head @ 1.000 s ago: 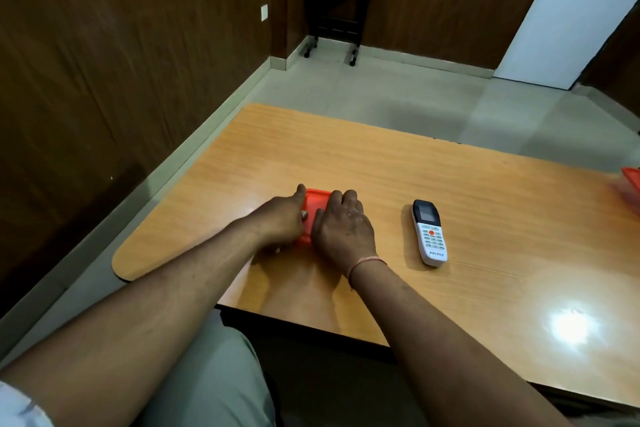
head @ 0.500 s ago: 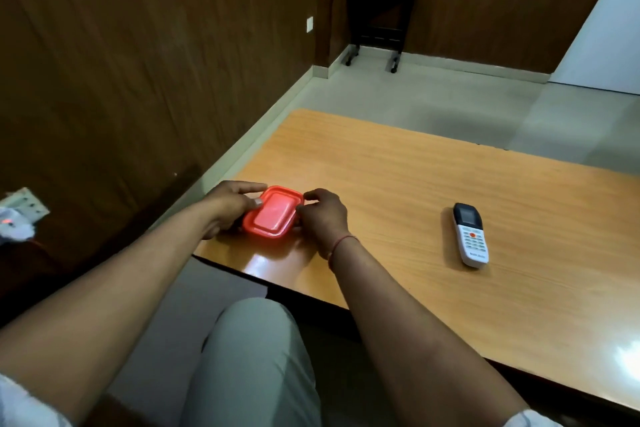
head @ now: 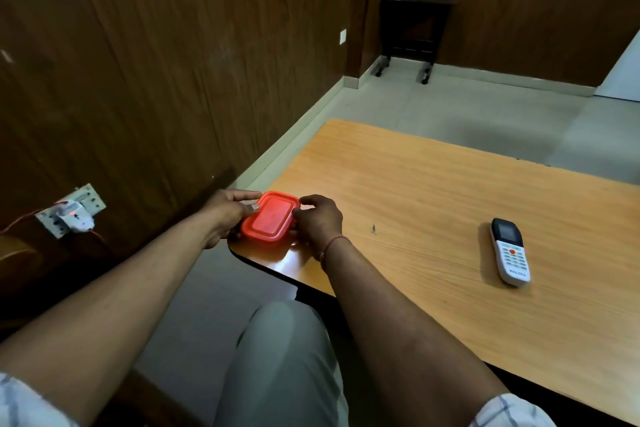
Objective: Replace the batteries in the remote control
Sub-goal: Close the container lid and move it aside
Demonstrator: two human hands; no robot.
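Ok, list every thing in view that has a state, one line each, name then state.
red container: lid on, at the table's near left corner.
left hand: fingers gripping the container's left side.
right hand: fingers gripping the container's right side.
remote control: lying face up on the table, untouched, buttons showing.
wall adapter: plugged in, red light on.
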